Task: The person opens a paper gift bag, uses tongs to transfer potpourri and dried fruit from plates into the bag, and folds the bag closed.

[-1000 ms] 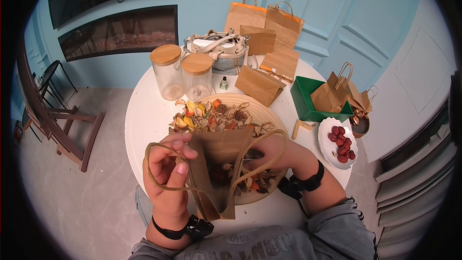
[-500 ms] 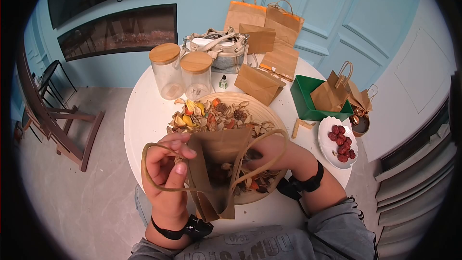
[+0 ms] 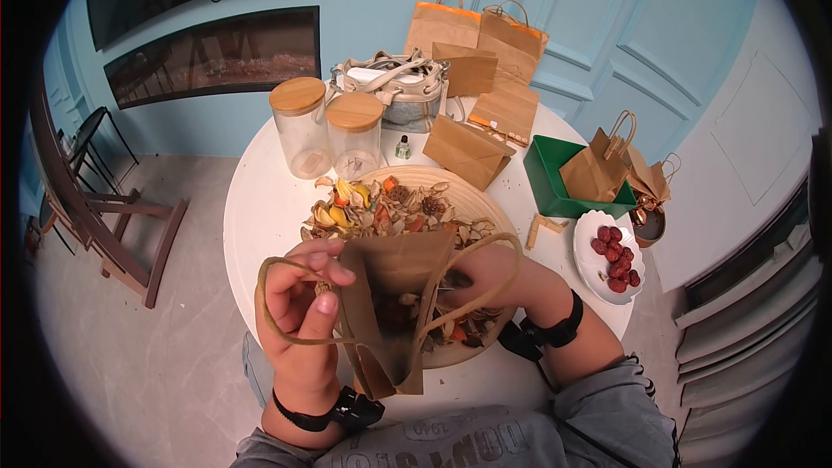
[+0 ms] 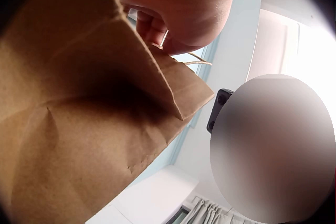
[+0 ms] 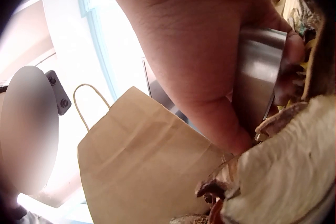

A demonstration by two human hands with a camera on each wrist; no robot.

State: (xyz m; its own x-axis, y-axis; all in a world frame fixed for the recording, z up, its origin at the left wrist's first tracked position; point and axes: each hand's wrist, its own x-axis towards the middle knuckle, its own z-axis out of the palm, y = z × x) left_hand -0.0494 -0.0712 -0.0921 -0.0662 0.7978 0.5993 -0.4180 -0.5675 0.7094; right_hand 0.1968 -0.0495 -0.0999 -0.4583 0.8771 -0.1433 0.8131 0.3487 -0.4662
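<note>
My left hand (image 3: pixel 299 303) grips the near-left side of a brown paper bag (image 3: pixel 399 256), its fingers inside one twisted handle loop. The bag's mouth stands open and tilts toward me over a round shallow basket (image 3: pixel 472 195) of dried petals and pods (image 3: pixel 394 217). Behind the other handle, my right hand (image 3: pixel 490 273) reaches down into the dried flowers; the bag partly hides its fingers. In the right wrist view, those fingers curl round a shiny curved metal piece (image 5: pixel 260 71), low among the petals. The left wrist view shows the bag's side (image 4: pixel 79 145) close up.
Two glass jars with wooden lids (image 3: pixel 299 130), a small green bottle (image 3: pixel 403 148) and a handbag (image 3: pixel 399 100) stand behind the basket. Brown paper bags (image 3: pixel 468 152) fill the back. At right are a green bin (image 3: pixel 542 178) and a white plate (image 3: pixel 598 282) of red dates.
</note>
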